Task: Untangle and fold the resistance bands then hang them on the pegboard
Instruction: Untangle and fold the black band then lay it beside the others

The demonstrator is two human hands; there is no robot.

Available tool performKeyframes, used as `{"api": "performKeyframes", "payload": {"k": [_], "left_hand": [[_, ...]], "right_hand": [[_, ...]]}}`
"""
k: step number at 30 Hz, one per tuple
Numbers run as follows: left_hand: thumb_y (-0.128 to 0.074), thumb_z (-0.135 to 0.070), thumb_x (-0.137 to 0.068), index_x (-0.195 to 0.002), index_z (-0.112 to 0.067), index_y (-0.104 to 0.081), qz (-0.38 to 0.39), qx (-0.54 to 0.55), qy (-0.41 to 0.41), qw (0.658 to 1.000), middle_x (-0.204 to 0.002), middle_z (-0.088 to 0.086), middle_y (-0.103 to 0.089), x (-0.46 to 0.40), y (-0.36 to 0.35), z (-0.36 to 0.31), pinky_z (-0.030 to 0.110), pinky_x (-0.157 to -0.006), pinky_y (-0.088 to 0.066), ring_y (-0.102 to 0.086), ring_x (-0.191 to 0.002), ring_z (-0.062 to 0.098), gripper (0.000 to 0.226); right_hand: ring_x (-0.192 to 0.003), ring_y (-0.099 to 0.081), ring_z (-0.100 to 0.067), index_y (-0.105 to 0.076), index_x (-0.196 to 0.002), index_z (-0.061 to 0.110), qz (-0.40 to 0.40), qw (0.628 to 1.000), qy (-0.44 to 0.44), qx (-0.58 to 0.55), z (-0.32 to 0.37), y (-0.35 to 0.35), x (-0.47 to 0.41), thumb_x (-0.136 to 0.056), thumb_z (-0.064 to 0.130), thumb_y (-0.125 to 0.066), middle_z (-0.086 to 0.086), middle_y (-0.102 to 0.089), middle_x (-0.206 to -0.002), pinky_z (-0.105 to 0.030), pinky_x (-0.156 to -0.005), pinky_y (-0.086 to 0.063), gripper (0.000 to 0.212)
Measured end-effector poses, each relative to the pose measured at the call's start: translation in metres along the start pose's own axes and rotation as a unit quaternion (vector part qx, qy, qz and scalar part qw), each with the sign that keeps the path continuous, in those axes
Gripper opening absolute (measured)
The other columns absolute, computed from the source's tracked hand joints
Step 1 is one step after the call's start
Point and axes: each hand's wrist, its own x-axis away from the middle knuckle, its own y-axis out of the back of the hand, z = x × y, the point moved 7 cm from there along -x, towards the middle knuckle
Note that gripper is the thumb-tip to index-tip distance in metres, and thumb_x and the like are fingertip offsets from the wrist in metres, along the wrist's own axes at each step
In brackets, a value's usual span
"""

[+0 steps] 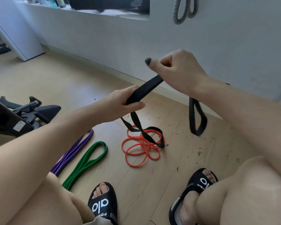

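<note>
A black resistance band [146, 89] stretches between my two hands above the floor. My left hand [125, 103] grips its lower part, and a twisted loop trails down onto the floor. My right hand [177, 69] grips the upper end, with another loop [198, 117] hanging below my wrist. A tangled orange band [139, 151] lies on the floor under the black loop. A folded green band [88, 161] and a purple band [75, 150] lie to the left. A grey band [183, 8] hangs on the white wall at the top.
My two feet in black slides [104, 203] stand on the wooden floor near the bands. A black chair base [31, 111] sits at the left. A white cabinet [19, 34] stands at the far left. Small debris dots the floor [193, 151].
</note>
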Motion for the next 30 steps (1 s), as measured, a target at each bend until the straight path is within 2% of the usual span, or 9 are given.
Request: {"api": "performKeyframes", "payload": {"k": [2, 7, 10, 13, 15, 18, 23, 28, 30], "left_hand": [[-0.064, -0.036, -0.099, -0.081, -0.037, -0.049, -0.012, 0.003, -0.001, 1.000, -0.071, -0.004, -0.055, 0.002, 0.002, -0.001, 0.017, -0.056, -0.036, -0.045, -0.059, 0.002, 0.024], [-0.056, -0.033, -0.104, -0.092, -0.017, -0.064, -0.037, 0.059, -0.011, 0.998, -0.073, 0.004, -0.066, 0.006, 0.012, -0.001, 0.018, -0.059, -0.041, -0.054, -0.065, 0.009, 0.021], [-0.064, -0.036, -0.100, -0.093, -0.020, -0.062, -0.017, 0.006, -0.004, 1.000, -0.076, -0.001, -0.064, 0.005, 0.008, 0.005, 0.034, -0.067, -0.045, -0.056, -0.070, 0.015, 0.017], [-0.069, -0.032, -0.096, -0.097, -0.021, -0.063, -0.008, -0.014, 0.002, 1.000, -0.086, -0.001, -0.067, 0.005, 0.009, 0.010, 0.047, -0.082, -0.053, -0.064, -0.084, 0.021, 0.013], [-0.070, -0.023, -0.095, -0.100, -0.020, -0.064, -0.011, -0.013, -0.010, 1.000, -0.091, -0.005, -0.071, 0.006, 0.012, 0.009, 0.042, -0.086, -0.058, -0.071, -0.090, 0.014, 0.008], [-0.067, -0.011, -0.096, -0.098, -0.022, -0.062, -0.017, 0.013, -0.016, 1.000, -0.090, -0.002, -0.074, 0.007, 0.015, 0.009, 0.024, -0.079, -0.058, -0.074, -0.089, 0.009, 0.012], [-0.070, -0.013, -0.093, -0.088, -0.037, -0.055, -0.046, -0.014, -0.034, 0.998, -0.089, -0.011, -0.065, 0.007, 0.020, 0.000, 0.015, -0.076, -0.051, -0.067, -0.091, 0.013, 0.029], [-0.070, -0.020, -0.094, -0.091, -0.026, -0.057, -0.049, 0.001, -0.044, 0.998, -0.083, 0.001, -0.060, 0.008, 0.019, 0.001, 0.053, -0.077, -0.056, -0.060, -0.080, 0.027, 0.015], [-0.069, -0.020, -0.095, -0.091, -0.024, -0.057, -0.053, 0.008, -0.042, 0.998, -0.081, 0.003, -0.059, 0.008, 0.020, 0.001, 0.054, -0.073, -0.056, -0.062, -0.074, 0.028, 0.013]], "right_hand": [[-0.047, -0.027, -0.014, -0.033, -0.054, 0.016, 0.013, 0.999, -0.013, 0.030, -0.009, -0.002, 0.000, -0.098, 0.063, -0.051, 0.003, -0.030, -0.049, -0.035, -0.058, -0.031, 0.066], [-0.053, -0.035, -0.018, -0.049, -0.066, 0.004, 0.038, 0.997, -0.044, 0.044, -0.027, -0.006, 0.000, -0.097, 0.064, -0.050, -0.002, -0.037, -0.057, -0.035, -0.058, -0.029, 0.068], [-0.053, -0.035, -0.018, -0.048, -0.064, 0.009, 0.054, 0.997, -0.042, 0.038, -0.027, -0.010, -0.001, -0.096, 0.065, -0.050, 0.000, -0.037, -0.056, -0.034, -0.058, -0.030, 0.065], [-0.054, -0.040, -0.017, -0.057, -0.070, 0.001, 0.072, 0.996, -0.033, 0.051, -0.027, -0.014, -0.001, -0.097, 0.068, -0.047, -0.002, -0.044, -0.057, -0.034, -0.058, -0.034, 0.072], [-0.052, -0.043, -0.016, -0.061, -0.074, 0.000, 0.075, 0.995, -0.027, 0.060, -0.029, -0.013, -0.002, -0.097, 0.070, -0.044, -0.005, -0.050, -0.058, -0.034, -0.058, -0.035, 0.077], [-0.045, -0.050, -0.008, -0.064, -0.068, 0.009, 0.086, 0.994, -0.015, 0.066, -0.032, -0.015, -0.002, -0.096, 0.074, -0.040, -0.003, -0.064, -0.056, -0.031, -0.058, -0.042, 0.075], [-0.043, -0.053, -0.005, -0.066, -0.071, 0.010, 0.105, 0.992, -0.007, 0.067, -0.031, -0.018, -0.002, -0.097, 0.072, -0.038, -0.002, -0.067, -0.056, -0.030, -0.059, -0.047, 0.073], [-0.048, -0.063, -0.013, -0.068, -0.075, 0.010, 0.161, 0.985, -0.051, 0.026, -0.041, -0.026, 0.004, -0.095, 0.076, -0.033, -0.001, -0.069, -0.057, -0.030, -0.066, -0.051, 0.077], [-0.057, -0.068, -0.016, -0.070, -0.081, 0.012, 0.190, 0.980, -0.066, -0.010, -0.040, -0.031, 0.007, -0.096, 0.074, -0.035, 0.000, -0.073, -0.066, -0.029, -0.069, -0.051, 0.073]]}}
